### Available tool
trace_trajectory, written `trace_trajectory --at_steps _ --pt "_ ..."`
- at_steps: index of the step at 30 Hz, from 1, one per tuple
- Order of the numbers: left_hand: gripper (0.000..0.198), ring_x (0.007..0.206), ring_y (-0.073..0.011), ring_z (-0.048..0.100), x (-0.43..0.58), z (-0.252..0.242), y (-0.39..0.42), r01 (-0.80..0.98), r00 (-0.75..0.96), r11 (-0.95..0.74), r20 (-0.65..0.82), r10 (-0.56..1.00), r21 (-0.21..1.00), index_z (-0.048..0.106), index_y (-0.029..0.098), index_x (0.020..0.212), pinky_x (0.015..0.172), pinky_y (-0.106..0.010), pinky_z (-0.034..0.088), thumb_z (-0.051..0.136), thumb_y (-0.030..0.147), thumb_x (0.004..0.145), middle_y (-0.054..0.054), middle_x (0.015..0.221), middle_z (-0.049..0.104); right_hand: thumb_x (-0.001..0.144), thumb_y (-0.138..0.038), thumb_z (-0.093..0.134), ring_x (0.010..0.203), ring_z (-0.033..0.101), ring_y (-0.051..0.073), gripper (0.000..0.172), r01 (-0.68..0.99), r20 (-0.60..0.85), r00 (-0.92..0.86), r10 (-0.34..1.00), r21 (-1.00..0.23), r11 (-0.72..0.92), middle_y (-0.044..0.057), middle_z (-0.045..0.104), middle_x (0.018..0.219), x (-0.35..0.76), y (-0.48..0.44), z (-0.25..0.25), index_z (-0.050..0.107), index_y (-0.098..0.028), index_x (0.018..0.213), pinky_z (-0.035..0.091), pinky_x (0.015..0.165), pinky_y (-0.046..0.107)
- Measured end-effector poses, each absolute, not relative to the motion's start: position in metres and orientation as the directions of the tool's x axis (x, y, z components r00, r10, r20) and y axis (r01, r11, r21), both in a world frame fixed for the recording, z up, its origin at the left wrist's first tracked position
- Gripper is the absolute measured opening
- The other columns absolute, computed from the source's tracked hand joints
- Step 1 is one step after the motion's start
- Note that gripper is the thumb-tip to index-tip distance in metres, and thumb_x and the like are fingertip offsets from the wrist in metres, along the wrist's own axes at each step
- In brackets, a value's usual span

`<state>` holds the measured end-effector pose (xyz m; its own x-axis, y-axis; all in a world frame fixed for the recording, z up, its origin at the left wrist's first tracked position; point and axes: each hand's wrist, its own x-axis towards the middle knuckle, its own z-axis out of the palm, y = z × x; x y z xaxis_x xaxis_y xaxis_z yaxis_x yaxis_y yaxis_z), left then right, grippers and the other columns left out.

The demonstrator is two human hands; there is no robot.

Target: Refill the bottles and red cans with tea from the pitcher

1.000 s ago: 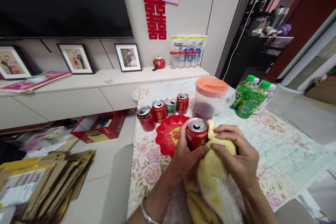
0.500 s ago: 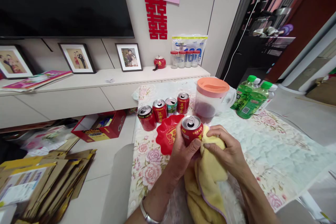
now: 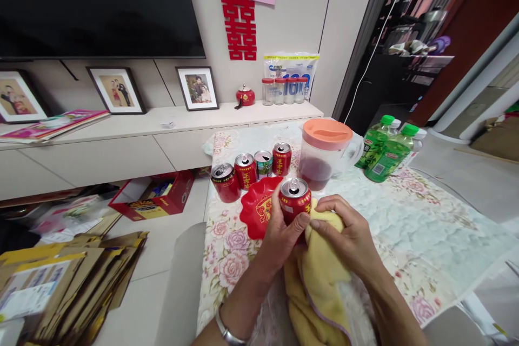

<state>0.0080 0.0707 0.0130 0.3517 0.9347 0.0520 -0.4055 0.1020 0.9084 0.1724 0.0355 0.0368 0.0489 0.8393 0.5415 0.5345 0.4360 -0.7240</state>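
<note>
My left hand (image 3: 281, 232) is wrapped round a red drink can (image 3: 294, 200) with its tab opened, held upright above the table's near part. My right hand (image 3: 344, 232) presses a yellow cloth (image 3: 320, 275) against the can's right side, fingers closed on the cloth. The cloth hangs down toward my lap. Just behind the can lies a red scalloped dish (image 3: 256, 205) on the floral tablecloth (image 3: 425, 232).
Several opened cans (image 3: 245, 168) stand in a row behind the dish. A pitcher with an orange lid (image 3: 326, 152) holds dark liquid; two green bottles (image 3: 387, 152) lie to its right. A low white cabinet (image 3: 121, 140) with photo frames, cardboard (image 3: 68, 281) on the floor at left.
Both hands have carried the can and cloth a little left and away from me; the right hand has slid the cloth lower on the can's side.
</note>
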Motion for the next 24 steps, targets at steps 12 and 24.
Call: trace_trajectory --at_steps 12,24 --pt "0.075 0.148 -0.0322 0.045 0.008 0.016 0.069 -0.322 0.373 0.068 0.060 0.926 0.944 0.031 0.030 0.154 0.124 -0.049 0.033 0.062 0.062 0.093 -0.011 0.159 0.050 0.089 -0.025 0.075 0.100 0.070 0.021 0.021 0.493 0.667 0.121 0.735 -0.683 0.539 0.004 0.073 0.110 0.169 0.023 0.049 0.070 -0.026 0.109 0.057 0.088 0.030" --pt "0.067 0.137 -0.0312 0.056 0.010 0.006 0.076 -0.526 0.263 0.038 0.121 0.957 0.850 0.044 0.027 0.145 0.118 -0.046 0.041 0.071 0.054 0.090 -0.010 0.143 0.063 0.093 -0.012 0.065 0.090 0.066 0.016 0.016 0.513 0.527 -0.317 0.789 -0.604 0.610 0.002 0.069 0.094 0.171 0.033 0.046 0.069 -0.024 0.103 0.054 0.079 0.026"
